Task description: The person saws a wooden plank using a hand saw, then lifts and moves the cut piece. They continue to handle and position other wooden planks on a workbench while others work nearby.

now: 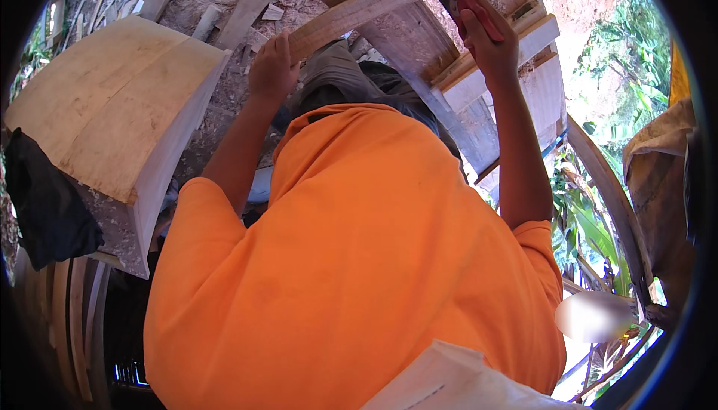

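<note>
A long, narrow wooden board (357, 12) runs from the left middle up toward the right, over other timber. My left hand (274, 68) is closed on the board's near left end, with its fingers over the edge. Higher up on the right, my right hand (493, 45) is wrapped around the red handle of a handsaw (474, 6). The saw's dark blade points up and left across the board, and its far end is cut off by the picture's rim. Whether the teeth touch the wood, I cannot tell.
A large pale wooden panel box (112, 88) stands at the left, with a dark cloth (46, 201) hanging on its near side. Wide planks (407, 44) lie under the board. Wood scraps (250, 10) and shavings litter the ground. Plants (636, 59) grow at the right.
</note>
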Demonstrator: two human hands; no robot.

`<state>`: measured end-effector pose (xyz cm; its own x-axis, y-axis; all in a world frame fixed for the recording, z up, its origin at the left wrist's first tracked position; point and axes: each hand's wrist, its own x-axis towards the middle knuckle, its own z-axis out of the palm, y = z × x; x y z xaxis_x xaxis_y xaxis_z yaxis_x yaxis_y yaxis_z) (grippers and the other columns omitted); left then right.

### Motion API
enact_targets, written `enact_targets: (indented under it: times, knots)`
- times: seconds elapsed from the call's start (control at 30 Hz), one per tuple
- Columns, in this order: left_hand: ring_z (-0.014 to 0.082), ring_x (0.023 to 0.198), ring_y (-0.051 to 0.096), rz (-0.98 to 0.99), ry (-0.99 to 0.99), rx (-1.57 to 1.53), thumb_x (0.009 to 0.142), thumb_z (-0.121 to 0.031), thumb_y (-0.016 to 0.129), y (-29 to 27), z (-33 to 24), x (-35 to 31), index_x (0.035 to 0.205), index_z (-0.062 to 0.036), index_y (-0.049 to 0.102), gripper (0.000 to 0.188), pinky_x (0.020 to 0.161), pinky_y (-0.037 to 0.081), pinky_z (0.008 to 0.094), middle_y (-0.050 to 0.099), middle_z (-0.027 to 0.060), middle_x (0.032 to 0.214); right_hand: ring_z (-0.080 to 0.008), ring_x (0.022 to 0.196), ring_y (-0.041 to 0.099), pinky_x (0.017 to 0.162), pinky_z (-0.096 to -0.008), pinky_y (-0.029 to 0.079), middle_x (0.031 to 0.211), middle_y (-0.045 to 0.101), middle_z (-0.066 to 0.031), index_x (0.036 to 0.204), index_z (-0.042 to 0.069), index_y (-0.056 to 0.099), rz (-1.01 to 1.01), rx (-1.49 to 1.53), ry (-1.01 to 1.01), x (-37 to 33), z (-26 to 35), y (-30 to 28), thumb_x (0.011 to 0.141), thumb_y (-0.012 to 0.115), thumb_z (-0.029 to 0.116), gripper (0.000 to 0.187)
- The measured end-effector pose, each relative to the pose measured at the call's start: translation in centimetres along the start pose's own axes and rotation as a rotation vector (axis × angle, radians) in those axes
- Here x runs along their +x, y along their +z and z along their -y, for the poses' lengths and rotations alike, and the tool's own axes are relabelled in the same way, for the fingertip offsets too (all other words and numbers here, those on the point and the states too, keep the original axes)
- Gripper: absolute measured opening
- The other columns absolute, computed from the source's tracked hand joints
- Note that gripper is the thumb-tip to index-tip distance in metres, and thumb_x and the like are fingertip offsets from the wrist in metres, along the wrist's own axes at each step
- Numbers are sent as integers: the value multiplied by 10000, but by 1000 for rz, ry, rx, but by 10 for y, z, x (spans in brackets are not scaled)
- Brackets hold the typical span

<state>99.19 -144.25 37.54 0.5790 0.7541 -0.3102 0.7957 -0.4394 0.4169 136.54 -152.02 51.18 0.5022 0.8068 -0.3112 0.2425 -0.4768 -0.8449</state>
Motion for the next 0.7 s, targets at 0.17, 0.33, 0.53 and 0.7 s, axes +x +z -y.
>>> enact_targets:
  times: [0.17,0.33,0.53,0.7]
  knots:
    - [386,1215,598,23,-14,-46,800,-201,802,2,6,1,1421,-67,443,730,995,514,478,590,179,1329,-71,819,663,721,-234,538,1049,764,-37,1344,88,671,15,-2,-4,1,1,-3,929,773,190,439]
    - [353,1314,524,-134,100,141,753,-354,858,-16,-20,12,1421,-95,454,822,1056,445,513,511,147,1411,-99,1036,677,919,-273,524,1107,769,-60,1321,95,685,-12,-67,-18,1,-7,-6,918,786,205,430]
    - [316,1202,551,-300,464,-35,743,-466,835,0,-111,95,1407,-126,480,826,950,451,522,515,111,1368,-72,792,657,709,-228,541,1030,755,-28,1367,129,667,14,-175,-159,4,-12,-8,953,759,300,457]
    - [306,1134,569,-324,562,-45,788,-435,801,47,-146,162,1320,-153,544,655,908,467,495,548,95,1275,-96,969,692,870,-254,543,1097,761,-51,1354,123,675,-20,-214,-211,0,-13,-6,943,766,293,454]
